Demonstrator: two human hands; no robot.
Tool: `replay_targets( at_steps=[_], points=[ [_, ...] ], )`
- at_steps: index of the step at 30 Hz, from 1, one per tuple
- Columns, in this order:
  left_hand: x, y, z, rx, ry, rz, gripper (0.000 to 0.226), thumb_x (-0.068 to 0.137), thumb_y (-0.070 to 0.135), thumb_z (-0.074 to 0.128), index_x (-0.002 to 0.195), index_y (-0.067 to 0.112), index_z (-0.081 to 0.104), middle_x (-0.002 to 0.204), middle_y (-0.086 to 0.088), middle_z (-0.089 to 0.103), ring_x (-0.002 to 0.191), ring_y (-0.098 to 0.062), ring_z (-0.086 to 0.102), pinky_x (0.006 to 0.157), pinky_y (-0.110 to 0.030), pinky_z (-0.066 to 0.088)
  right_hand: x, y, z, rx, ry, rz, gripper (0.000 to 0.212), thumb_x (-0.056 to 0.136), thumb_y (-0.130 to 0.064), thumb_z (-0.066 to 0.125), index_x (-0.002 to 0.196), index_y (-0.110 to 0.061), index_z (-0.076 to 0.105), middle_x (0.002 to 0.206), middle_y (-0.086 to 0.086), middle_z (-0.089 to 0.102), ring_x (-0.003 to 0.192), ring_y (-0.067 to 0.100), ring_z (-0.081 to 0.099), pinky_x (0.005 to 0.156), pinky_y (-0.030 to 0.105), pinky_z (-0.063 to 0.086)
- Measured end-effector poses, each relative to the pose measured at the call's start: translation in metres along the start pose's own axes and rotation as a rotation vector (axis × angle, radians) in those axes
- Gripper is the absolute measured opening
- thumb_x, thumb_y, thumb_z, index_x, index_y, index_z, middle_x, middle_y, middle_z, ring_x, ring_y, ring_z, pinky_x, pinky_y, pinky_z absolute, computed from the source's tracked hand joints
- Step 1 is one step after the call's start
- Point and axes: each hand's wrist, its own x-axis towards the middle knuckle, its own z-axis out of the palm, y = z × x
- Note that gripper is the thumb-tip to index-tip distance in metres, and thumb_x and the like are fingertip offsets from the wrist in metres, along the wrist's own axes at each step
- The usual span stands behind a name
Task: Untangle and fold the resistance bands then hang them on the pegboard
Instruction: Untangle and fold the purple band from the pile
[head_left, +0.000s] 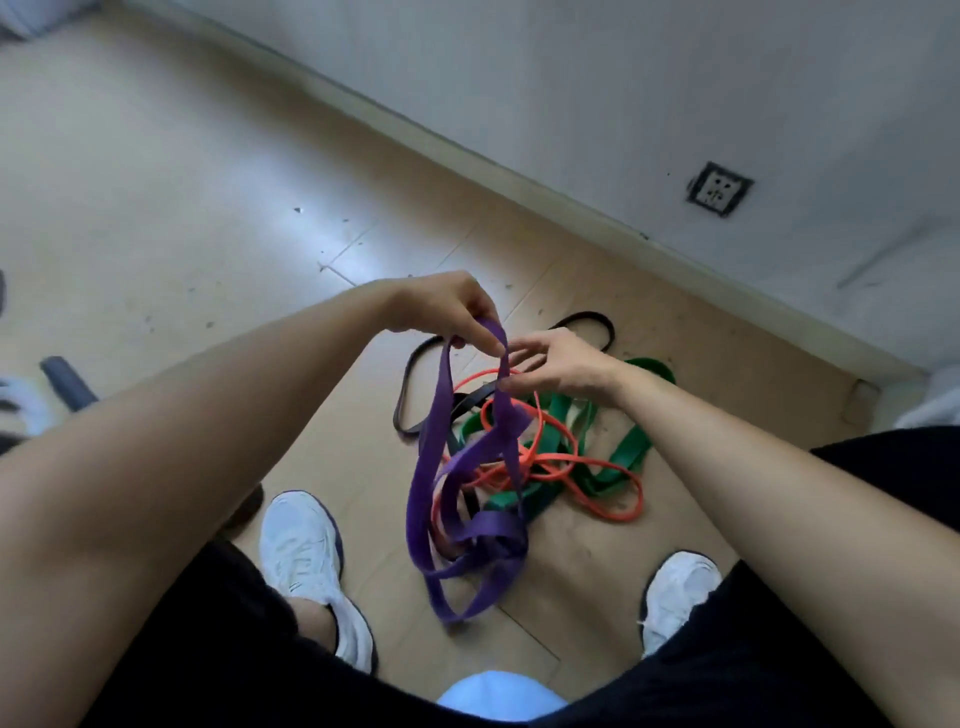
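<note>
A wide purple band hangs from my left hand, which pinches its top loop above the floor. My right hand pinches the same purple band just to the right, a little lower. The band's lower loops dangle twisted between my feet. Under it on the wooden floor lies a tangle: a thin orange band, a wide green band and a black band. The orange band threads through the purple loops. No pegboard is in view.
My two white shoes stand either side of the pile. A white wall with a skirting board and a socket runs behind the bands. A dark cylinder lies at the left edge.
</note>
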Motion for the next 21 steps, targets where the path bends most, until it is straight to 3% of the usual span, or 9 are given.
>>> replay_targets(
  at_steps=[5,10,15,18,21],
  points=[
    [-0.040,0.046,-0.040,-0.119,0.128,0.121,0.013,0.084,0.012,0.081,0.094,0.006,0.075,0.074,-0.001,0.068,0.071,-0.012,0.062,0.067,-0.023,0.053,-0.017,-0.059,-0.020,0.059,0.016,-0.119,0.021,0.090,-0.018,0.077,0.106,-0.007,0.072,0.095,0.004,0.071,0.085,0.010,0.063,0.078,0.032,0.050],
    [-0.078,0.085,-0.068,-0.273,0.386,0.277,0.031,0.084,0.022,0.080,0.100,-0.003,0.071,0.082,-0.014,0.062,0.075,-0.023,0.062,0.079,-0.040,0.053,-0.039,-0.114,-0.044,0.202,0.131,-0.255,0.020,0.092,-0.020,0.073,0.111,-0.013,0.072,0.097,-0.001,0.073,0.095,0.015,0.068,0.082,0.033,0.053],
    [-0.126,0.146,-0.065,-0.427,0.567,0.536,0.013,0.091,0.025,0.069,0.094,0.013,0.067,0.080,-0.002,0.059,0.073,-0.016,0.060,0.076,-0.030,0.052,-0.080,-0.168,-0.054,0.362,0.193,-0.484,0.031,0.093,-0.021,0.071,0.123,-0.015,0.067,0.101,-0.002,0.069,0.098,0.015,0.066,0.087,0.036,0.053],
    [-0.148,0.174,-0.055,-0.544,0.677,0.683,0.009,0.093,0.024,0.067,0.091,0.016,0.066,0.078,0.000,0.058,0.072,-0.015,0.057,0.073,-0.028,0.049,-0.102,-0.187,-0.051,0.235,0.250,-0.564,0.033,0.089,-0.025,0.077,0.120,-0.023,0.068,0.105,-0.002,0.071,0.102,0.017,0.070,0.092,0.038,0.058],
    [-0.164,0.196,-0.048,-0.591,0.726,0.740,0.010,0.093,0.024,0.067,0.093,0.015,0.065,0.079,0.001,0.061,0.074,-0.013,0.059,0.072,-0.027,0.048,-0.121,-0.204,-0.047,0.134,0.262,-0.537,0.041,0.084,-0.025,0.082,0.122,-0.019,0.068,0.106,0.000,0.074,0.096,0.014,0.073,0.082,0.027,0.058]
  ],
)
